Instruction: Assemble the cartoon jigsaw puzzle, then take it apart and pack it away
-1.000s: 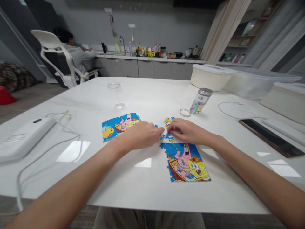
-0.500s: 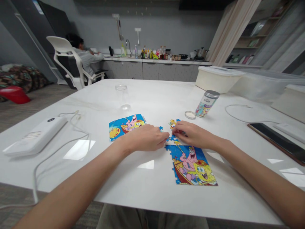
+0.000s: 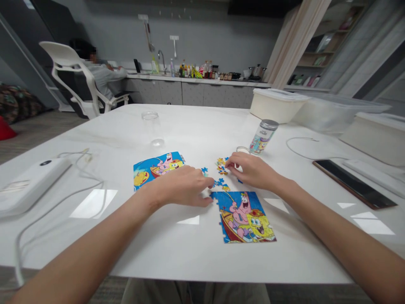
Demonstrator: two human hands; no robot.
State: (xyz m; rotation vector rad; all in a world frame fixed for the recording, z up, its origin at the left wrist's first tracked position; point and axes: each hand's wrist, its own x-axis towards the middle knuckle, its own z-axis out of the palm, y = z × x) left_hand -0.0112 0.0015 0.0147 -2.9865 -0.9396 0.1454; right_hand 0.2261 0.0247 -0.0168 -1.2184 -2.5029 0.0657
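Left hand (image 3: 186, 185) lies open, fingertips just beside the upper left corner of the assembled jigsaw puzzle (image 3: 245, 219), which sits flat on the white counter (image 3: 177, 135). Right hand (image 3: 249, 169) curled, fingertips down beside a cluster of loose puzzle pieces (image 3: 222, 166); it may be pinching a piece, but the fingers hide this. Printed picture card (image 3: 158, 166) lies left of the hands. Puzzle canister (image 3: 263, 137) stands upright beyond the right hand.

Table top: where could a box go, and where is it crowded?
Free: the table between the glass and the tin, and in front of the lower puzzle. Crowded: between the left hand and right hand, among loose pieces.
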